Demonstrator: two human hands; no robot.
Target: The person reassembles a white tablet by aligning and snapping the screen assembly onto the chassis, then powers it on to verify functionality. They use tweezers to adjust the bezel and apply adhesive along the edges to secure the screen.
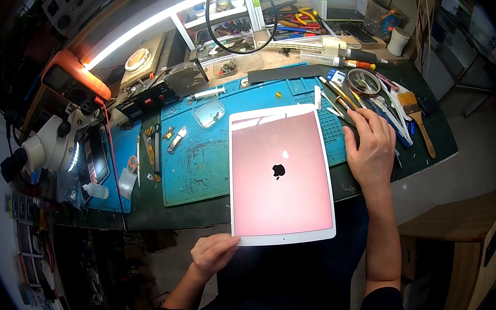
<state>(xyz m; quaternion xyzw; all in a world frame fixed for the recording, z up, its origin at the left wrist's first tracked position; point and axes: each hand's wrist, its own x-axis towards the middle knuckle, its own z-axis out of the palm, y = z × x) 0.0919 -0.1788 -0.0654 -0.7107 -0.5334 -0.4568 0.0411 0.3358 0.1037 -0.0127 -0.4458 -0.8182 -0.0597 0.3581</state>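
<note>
A white-framed tablet (279,208) lies tilted over the near edge of the bench. Its screen glows pink, with a small dark mark in the middle. My left hand (214,253) pinches the tablet's near left corner between thumb and fingers. To the right of the tablet, my right hand (372,147) is held over the mat's right edge with thumb and fingers apart. Its fingertips are close to several slim tools and tweezers (339,95); I see nothing held in it. Under the tablet's far part is a blue work mat (196,171).
A brush (415,113) and a round magnifier (363,82) lie at the right. On the left stand an orange multimeter (76,78) and a white microscope (54,144) with a lit ring. A clear tray (208,112) rests on the mat. A black cable loop (238,51) hangs at the back.
</note>
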